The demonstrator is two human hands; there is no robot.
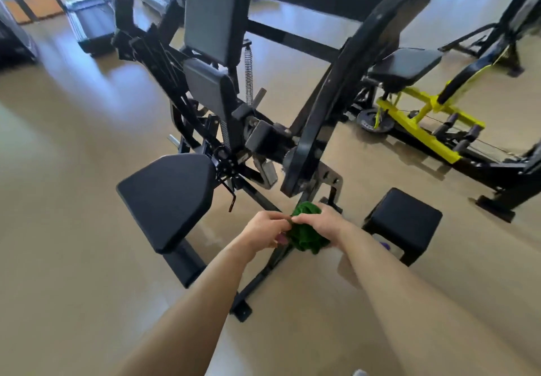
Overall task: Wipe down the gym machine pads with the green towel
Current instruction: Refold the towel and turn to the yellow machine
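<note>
Your forearms [395, 302] reach in from the bottom of the view and meet low over the floor [73, 170], in front of the machine's base. At their tips, the left hand [265, 227] pinches an edge of the green towel [304, 236] between thumb and curled fingers [275, 223]. The right hand [317, 222] wraps round the crumpled bulk of it, its fingers bent and mostly hidden under the cloth.

The towel hangs in the air between the two low pads and touches neither; by my judgement you are bunching it ready for a wipe. To do that well, fold it into a flat wad with a clean face outward, so your whole palm can press it. A ball would likely only skim in streaks.

It looks like soft, nubbly terry, deep green. To your left the wide seat pad [167, 197] is smooth matte black, round-cornered and tilted. To your right the smaller block pad [405, 219] is boxier. Beyond, two grey back pads [210, 9] stand on the black steel frame [310, 129], beside a bare coil spring [248, 74]. Work along seams and edges, where sweat probably gathers.
</note>
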